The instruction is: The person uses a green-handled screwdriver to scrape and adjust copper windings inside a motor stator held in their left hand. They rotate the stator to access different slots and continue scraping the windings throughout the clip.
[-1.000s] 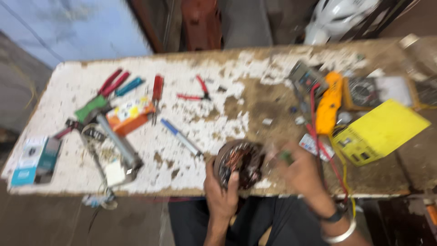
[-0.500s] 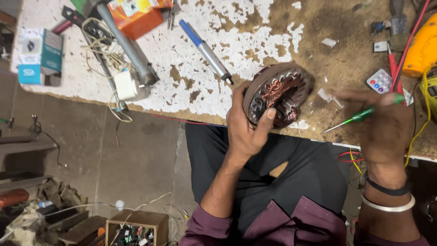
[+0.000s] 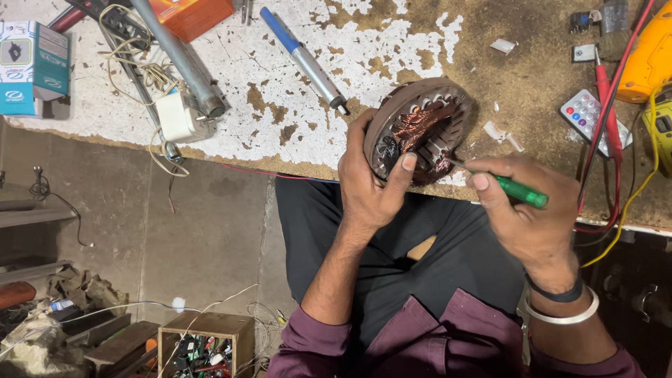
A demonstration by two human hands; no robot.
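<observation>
The left hand (image 3: pixel 367 185) is wrapped around a round motor stator (image 3: pixel 418 129) with copper windings, tilted at the worktop's (image 3: pixel 280 91) near edge. The right hand (image 3: pixel 532 210) pinches a green-handled screwdriver (image 3: pixel 514 187), tip in the windings. A blue-handled screwdriver (image 3: pixel 304 59) lies just beyond; a small remote (image 3: pixel 588 115) sits rightward.

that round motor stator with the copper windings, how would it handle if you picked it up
The stator is probably heavy for its size: a thick metal ring packed with copper. Likely stiff, since the left hand props it on edge. Its round rim might roll; exposed windings look easily damaged.
</observation>
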